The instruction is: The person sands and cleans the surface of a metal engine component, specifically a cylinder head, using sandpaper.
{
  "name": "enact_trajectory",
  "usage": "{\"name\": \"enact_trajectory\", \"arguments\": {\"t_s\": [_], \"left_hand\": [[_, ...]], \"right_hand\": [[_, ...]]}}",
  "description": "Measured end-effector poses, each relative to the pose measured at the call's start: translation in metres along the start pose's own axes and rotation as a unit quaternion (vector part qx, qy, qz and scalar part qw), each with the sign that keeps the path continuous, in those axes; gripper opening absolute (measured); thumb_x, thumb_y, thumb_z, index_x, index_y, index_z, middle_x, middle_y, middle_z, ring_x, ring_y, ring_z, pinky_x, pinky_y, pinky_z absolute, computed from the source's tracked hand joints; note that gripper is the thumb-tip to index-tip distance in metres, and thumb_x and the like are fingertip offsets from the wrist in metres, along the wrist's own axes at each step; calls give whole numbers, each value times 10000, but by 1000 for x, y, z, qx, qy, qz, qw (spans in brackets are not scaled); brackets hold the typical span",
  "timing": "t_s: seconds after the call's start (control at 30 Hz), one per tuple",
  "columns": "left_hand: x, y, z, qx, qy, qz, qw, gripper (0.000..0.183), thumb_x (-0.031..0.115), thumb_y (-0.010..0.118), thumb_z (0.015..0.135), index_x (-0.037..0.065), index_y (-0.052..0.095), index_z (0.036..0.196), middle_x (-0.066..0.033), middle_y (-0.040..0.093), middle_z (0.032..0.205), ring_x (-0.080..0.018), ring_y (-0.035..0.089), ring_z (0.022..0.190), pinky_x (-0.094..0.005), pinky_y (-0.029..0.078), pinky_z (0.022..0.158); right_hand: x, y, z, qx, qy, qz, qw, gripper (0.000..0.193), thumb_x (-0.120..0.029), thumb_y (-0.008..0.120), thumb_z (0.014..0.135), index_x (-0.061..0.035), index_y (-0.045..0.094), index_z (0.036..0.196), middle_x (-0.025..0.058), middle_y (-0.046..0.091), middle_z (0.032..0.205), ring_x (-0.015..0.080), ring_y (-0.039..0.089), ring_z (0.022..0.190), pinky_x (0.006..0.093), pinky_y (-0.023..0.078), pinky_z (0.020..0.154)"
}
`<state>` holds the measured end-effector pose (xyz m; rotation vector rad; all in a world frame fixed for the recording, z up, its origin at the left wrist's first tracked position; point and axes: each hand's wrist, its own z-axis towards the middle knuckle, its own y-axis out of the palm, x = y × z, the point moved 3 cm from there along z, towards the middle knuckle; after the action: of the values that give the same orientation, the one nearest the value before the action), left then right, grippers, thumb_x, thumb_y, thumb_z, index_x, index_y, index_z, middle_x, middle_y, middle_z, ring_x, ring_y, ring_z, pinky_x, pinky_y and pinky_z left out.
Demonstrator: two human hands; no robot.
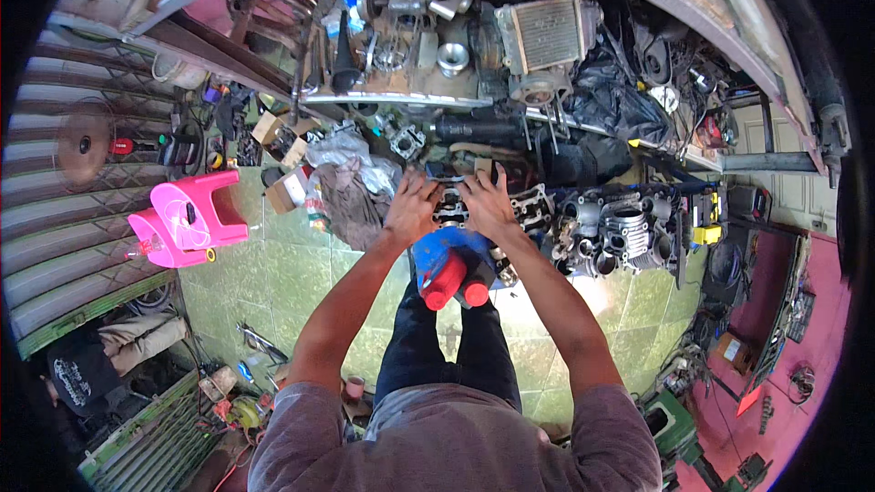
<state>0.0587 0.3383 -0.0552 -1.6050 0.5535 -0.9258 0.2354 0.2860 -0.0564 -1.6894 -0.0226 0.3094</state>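
Observation:
My left hand (415,207) and my right hand (488,204) are side by side at the far edge of the floor area, on either side of a metal engine part (450,207). Bent fingers of both hands press onto its upper side. My palms hide much of the part. Just nearer to me sits a blue object (447,243) with two red pieces on it, one a red cap (476,292). A small tan block (487,165) lies by my right fingertips.
Several metal engine castings (624,232) stand to the right. At left are a pink plastic stool (196,219), a brown cloth (351,203) and clear plastic bags (351,150). Beyond my hands, a shelf edge (392,100) carries more parts and a finned radiator (545,35).

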Motion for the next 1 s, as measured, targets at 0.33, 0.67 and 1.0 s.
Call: {"name": "enact_trajectory", "arguments": {"t_s": [0.33, 0.67, 1.0], "left_hand": [[11, -146, 10, 94, 42, 19, 994, 746, 452, 890, 660, 89, 700, 1284, -56, 651, 1323, -320, 453, 1436, -564, 215, 1270], [61, -308, 22, 206, 112, 116, 965, 735, 325, 872, 689, 83, 662, 1351, -62, 603, 1358, -310, 366, 1515, -559, 220, 1261], [90, -449, 79, 367, 187, 222, 884, 696, 265, 859, 716, 105, 664, 1364, -60, 600, 1399, -316, 372, 1522, -578, 252, 1242]], "right_hand": [[-19, -144, 3, 102, -16, 17, 994, 689, -321, 850, 646, -118, 677, 1282, 60, 628, 1246, 292, 505, 1309, 698, 176, 1217], [-27, -314, -19, 271, -43, -35, 961, 774, -236, 907, 543, -140, 656, 1270, 41, 610, 1217, 304, 513, 1280, 655, 201, 1228], [-7, -459, -14, 460, -44, -162, 872, 818, -208, 891, 535, -171, 649, 1315, 26, 623, 1270, 310, 507, 1296, 682, 184, 1225]]}}
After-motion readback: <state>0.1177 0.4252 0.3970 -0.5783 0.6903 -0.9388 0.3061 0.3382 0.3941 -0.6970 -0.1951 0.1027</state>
